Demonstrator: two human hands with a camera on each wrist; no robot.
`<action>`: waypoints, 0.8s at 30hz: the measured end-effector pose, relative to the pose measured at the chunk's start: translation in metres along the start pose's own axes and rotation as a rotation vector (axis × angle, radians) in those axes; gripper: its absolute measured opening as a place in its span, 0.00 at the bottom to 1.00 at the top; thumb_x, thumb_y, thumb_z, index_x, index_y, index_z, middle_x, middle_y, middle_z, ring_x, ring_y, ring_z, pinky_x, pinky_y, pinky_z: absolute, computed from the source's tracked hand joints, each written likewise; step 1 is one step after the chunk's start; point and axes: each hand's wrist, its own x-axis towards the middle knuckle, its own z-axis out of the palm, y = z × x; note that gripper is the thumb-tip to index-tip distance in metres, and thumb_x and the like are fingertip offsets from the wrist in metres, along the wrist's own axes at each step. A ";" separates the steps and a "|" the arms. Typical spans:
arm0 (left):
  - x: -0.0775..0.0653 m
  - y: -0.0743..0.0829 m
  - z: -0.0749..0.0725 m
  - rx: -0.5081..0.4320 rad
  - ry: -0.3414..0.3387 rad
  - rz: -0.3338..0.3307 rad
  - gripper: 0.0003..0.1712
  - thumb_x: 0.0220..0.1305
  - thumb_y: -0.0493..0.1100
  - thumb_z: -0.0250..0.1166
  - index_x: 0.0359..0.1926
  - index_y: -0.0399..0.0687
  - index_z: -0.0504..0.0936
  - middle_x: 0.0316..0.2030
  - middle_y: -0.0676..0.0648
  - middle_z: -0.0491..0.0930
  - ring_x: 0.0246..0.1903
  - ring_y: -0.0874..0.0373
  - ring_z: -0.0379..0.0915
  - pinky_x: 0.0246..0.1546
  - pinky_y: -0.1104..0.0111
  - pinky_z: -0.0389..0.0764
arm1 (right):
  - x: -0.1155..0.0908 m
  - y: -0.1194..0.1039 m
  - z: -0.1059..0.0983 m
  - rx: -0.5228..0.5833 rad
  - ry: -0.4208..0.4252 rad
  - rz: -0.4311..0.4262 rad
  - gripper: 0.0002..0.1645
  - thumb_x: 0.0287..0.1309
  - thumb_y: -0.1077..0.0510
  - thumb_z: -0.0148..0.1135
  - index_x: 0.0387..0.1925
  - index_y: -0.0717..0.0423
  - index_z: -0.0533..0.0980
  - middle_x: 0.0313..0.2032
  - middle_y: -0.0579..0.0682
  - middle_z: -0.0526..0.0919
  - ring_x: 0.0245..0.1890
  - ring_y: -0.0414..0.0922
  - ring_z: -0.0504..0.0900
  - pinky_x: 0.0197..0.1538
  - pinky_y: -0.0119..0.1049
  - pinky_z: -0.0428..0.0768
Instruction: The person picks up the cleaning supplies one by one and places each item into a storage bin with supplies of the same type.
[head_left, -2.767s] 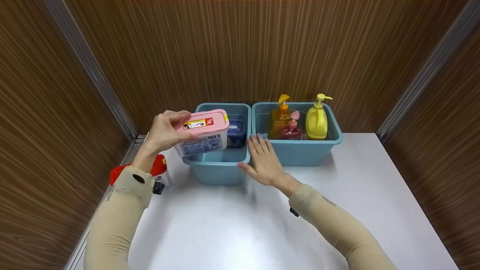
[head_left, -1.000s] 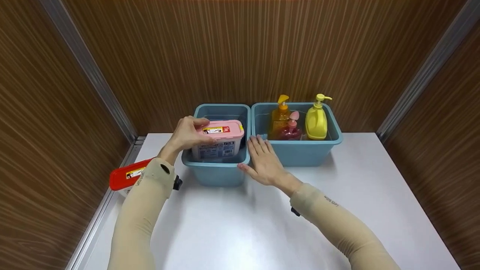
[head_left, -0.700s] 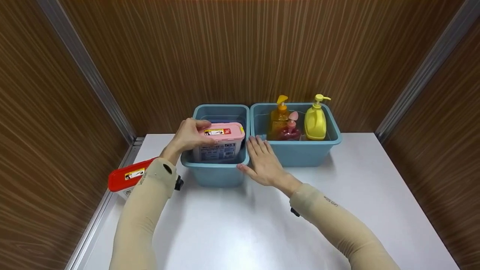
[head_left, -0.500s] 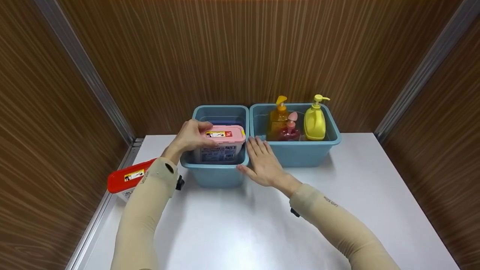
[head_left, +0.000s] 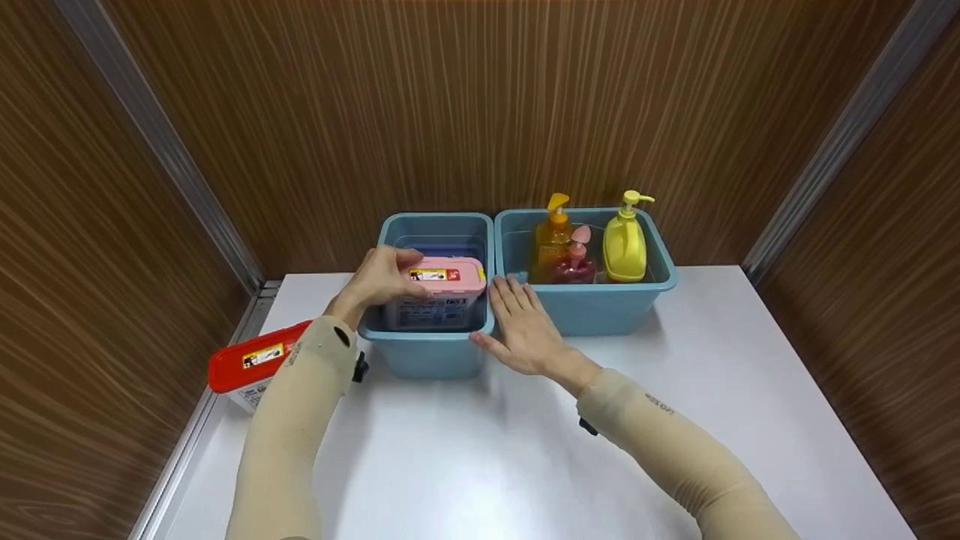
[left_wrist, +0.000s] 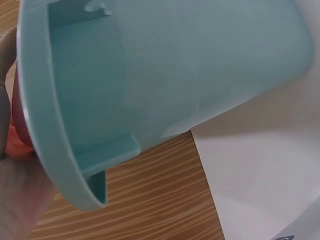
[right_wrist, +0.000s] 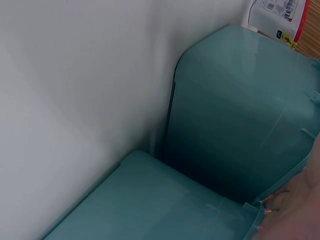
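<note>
My left hand (head_left: 381,279) grips the near-left end of a clear plastic food container with a pink lid (head_left: 450,274), thumb in front and fingers behind. The container stands inside the left blue bin (head_left: 431,337), its lid around rim height. Behind it in the same bin, a dark blue container (head_left: 454,249) is mostly hidden. My right hand (head_left: 525,334) lies flat with straight fingers where the two bins meet, fingertips at the right blue bin (head_left: 600,311) and thumb at the left bin's rim. In the left wrist view, the bin's outer wall (left_wrist: 140,65) covers most of the held container.
A red-lidded container (head_left: 251,364) stands on the white table (head_left: 465,450) at the left, partly behind my left sleeve. The right bin holds an orange pump bottle (head_left: 553,244), a dark red one with a pink pump (head_left: 576,264) and a yellow one (head_left: 625,247). Wood-grain walls (head_left: 480,112) enclose the table.
My left hand has carried the pink-lidded container from above the left bin's near-left side rightward and down into it. The right hand stays in place. The view has shifted slightly.
</note>
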 end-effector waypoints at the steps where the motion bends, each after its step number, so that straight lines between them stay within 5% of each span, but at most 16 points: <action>1: 0.001 -0.001 0.000 0.004 -0.003 0.004 0.52 0.56 0.49 0.90 0.79 0.43 0.78 0.78 0.39 0.80 0.76 0.43 0.76 0.84 0.46 0.73 | 0.000 0.000 0.000 0.002 -0.003 0.001 0.66 0.77 0.15 0.36 0.92 0.57 0.44 0.93 0.56 0.42 0.95 0.59 0.39 0.94 0.62 0.38; 12: 0.004 -0.006 0.002 -0.022 -0.005 -0.016 0.52 0.56 0.48 0.90 0.79 0.47 0.79 0.78 0.41 0.79 0.75 0.43 0.76 0.84 0.46 0.73 | 0.000 -0.002 -0.001 -0.008 -0.015 0.002 0.65 0.77 0.16 0.36 0.92 0.57 0.43 0.93 0.57 0.42 0.95 0.59 0.39 0.94 0.62 0.38; 19: 0.007 -0.010 0.003 0.002 0.002 0.055 0.50 0.55 0.41 0.90 0.77 0.38 0.80 0.75 0.35 0.82 0.76 0.40 0.77 0.84 0.46 0.73 | 0.000 -0.002 -0.003 -0.016 -0.022 0.009 0.65 0.77 0.16 0.35 0.92 0.58 0.43 0.93 0.56 0.41 0.95 0.58 0.39 0.95 0.61 0.39; 24: 0.009 -0.011 0.005 0.009 -0.016 0.027 0.48 0.56 0.42 0.89 0.77 0.40 0.80 0.75 0.36 0.82 0.76 0.40 0.77 0.84 0.45 0.73 | -0.001 -0.001 -0.004 -0.019 -0.030 0.015 0.66 0.77 0.15 0.35 0.92 0.57 0.43 0.93 0.55 0.41 0.95 0.58 0.39 0.95 0.61 0.38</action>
